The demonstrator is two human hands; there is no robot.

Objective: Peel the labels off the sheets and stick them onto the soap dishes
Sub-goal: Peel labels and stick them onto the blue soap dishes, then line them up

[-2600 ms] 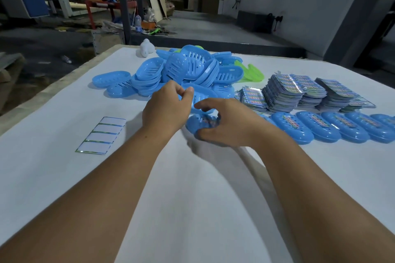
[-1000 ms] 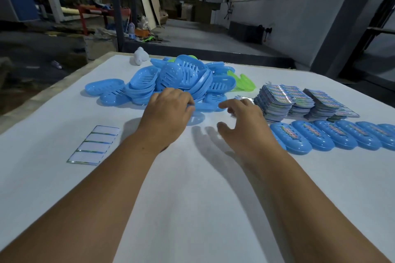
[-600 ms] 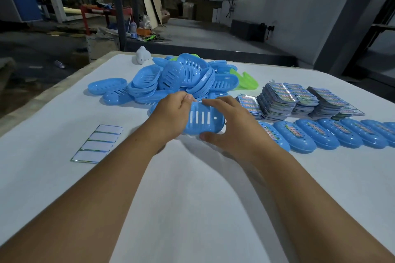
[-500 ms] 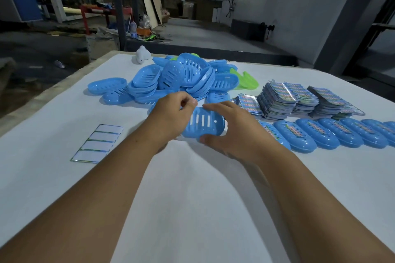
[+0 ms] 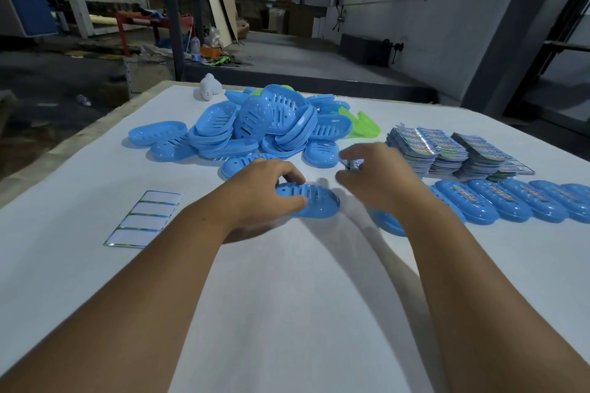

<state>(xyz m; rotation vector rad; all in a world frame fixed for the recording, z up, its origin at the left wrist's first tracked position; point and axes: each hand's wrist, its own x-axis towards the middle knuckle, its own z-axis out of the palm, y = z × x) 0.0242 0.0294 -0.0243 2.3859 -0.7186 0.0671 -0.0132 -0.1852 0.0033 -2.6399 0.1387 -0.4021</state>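
Note:
A blue slotted soap dish (image 5: pixel 314 201) lies upside down on the white table (image 5: pixel 287 297), and my left hand (image 5: pixel 261 193) grips its near-left end. My right hand (image 5: pixel 380 179) reaches over to a small stack of label sheets (image 5: pixel 351 164), fingers pinching at its top sheet. A heap of blue soap dishes (image 5: pixel 255 128) sits behind my hands. Several labelled dishes (image 5: pixel 498 201) stand in a row on the right. Taller stacks of label sheets (image 5: pixel 440 150) lie behind that row.
An empty backing sheet (image 5: pixel 145 218) lies on the left of the table. Green dishes (image 5: pixel 364 128) poke out of the heap's right side. A white object (image 5: pixel 209 91) stands at the far edge. The table's left edge (image 5: pixel 64 150) drops to the workshop floor.
My right hand let go of the slotted dish and moved right to the small label stack. My left hand lowered the dish onto the table and keeps hold of it.

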